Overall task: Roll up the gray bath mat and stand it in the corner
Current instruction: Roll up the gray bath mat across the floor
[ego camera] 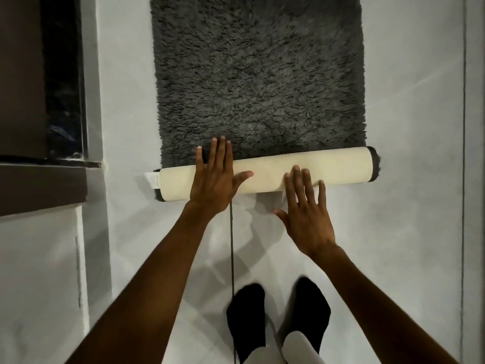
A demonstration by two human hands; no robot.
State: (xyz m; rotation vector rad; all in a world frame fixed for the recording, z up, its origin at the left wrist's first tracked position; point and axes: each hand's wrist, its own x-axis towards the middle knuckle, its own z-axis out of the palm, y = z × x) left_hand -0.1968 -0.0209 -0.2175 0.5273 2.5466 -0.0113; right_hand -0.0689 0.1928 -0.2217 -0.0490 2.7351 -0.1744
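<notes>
A shaggy gray bath mat (pixel 258 74) lies on the pale floor, stretching away from me. Its near end is wound into a roll (pixel 341 166) with the cream backing outward and a white label at its left end. My left hand (pixel 214 177) lies flat across the roll, fingers spread and reaching onto the gray pile. My right hand (pixel 305 214) is spread too, its fingertips resting on the near side of the roll and its palm over the floor. Neither hand grips anything.
A dark brown cabinet or door frame (pixel 31 101) with a black gap stands at the left, with a white wall panel (pixel 39 271) below it. My feet in black socks (pixel 278 316) stand on the floor tile behind the roll. A dark grout line (pixel 464 127) runs along the right.
</notes>
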